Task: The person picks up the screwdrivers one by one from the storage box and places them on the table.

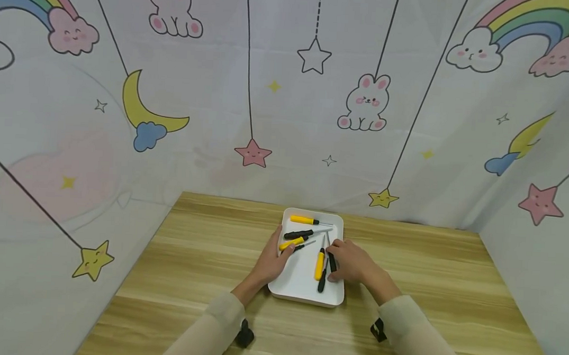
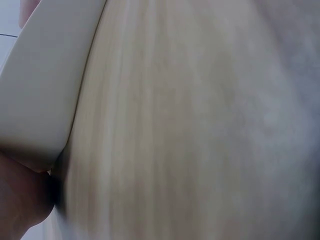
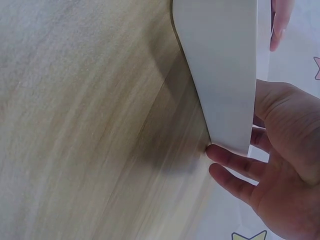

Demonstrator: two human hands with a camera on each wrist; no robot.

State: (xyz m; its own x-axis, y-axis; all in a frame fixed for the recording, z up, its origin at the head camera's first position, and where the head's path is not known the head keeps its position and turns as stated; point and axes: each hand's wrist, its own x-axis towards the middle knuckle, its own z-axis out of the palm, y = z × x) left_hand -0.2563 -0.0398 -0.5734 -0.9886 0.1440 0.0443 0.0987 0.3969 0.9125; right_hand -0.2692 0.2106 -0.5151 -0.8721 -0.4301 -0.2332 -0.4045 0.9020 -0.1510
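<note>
A white tray (image 1: pixel 303 292) holds several yellow-handled and black-handled screwdrivers. My left hand (image 1: pixel 270 259) grips the tray's left side, its thumb over the rim and its fingers along the outer wall. On the right, my right hand (image 1: pixel 352 262) reaches over the rim and pinches a black-handled screwdriver (image 1: pixel 332 263) by its handle. Just left of it lie a yellow-handled screwdriver (image 1: pixel 320 265) and another black one (image 1: pixel 322 281). Toward the left rim are a black-handled screwdriver (image 1: pixel 298 235) and a yellow one (image 1: pixel 291 244). In the right wrist view, two fingers (image 3: pixel 232 157) extend outside the wall.
The tray stands on a wood-grain table (image 1: pixel 205 248). Across the tray's far end lies a yellow-handled screwdriver (image 1: pixel 303 219). White cloth (image 1: pixel 287 114) printed with stars, rabbits and rainbows rises behind the table and at both sides.
</note>
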